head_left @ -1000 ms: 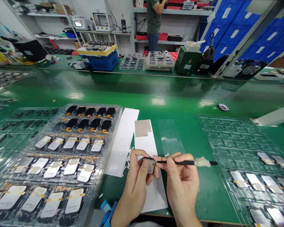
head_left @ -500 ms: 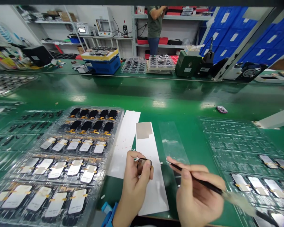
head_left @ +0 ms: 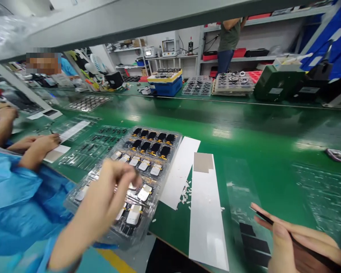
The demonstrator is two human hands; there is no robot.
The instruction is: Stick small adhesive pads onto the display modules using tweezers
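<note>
My left hand point(head_left: 111, 189), blurred by motion, reaches over a clear plastic tray point(head_left: 166, 197). Its fingers are bent together, with a dark patch at the tips that is too smeared to name. The tray holds rows of small display modules: black ones point(head_left: 155, 151) at the back and white-backed ones point(head_left: 133, 214) nearer me, with orange tabs. On the right, my right hand point(head_left: 298, 242) is closed round black tweezers point(head_left: 265, 217), tips pointing up and left. Beneath and left of the tips, a clear film strip point(head_left: 237, 189) carries black rectangular pieces point(head_left: 255, 243).
A white strip point(head_left: 207, 212) with a grey-brown patch lies mid-bench beside another white sheet point(head_left: 178, 172) and small white scraps point(head_left: 185, 195). Another clear tray point(head_left: 324, 197) is at right. A co-worker's hands point(head_left: 42, 148) and blue sleeve point(head_left: 11, 189) are close on the left.
My view has swung left. My left hand, which held a small dark-rimmed display module in front of me, has moved left over the tray. The tweezers stay in my right hand.
</note>
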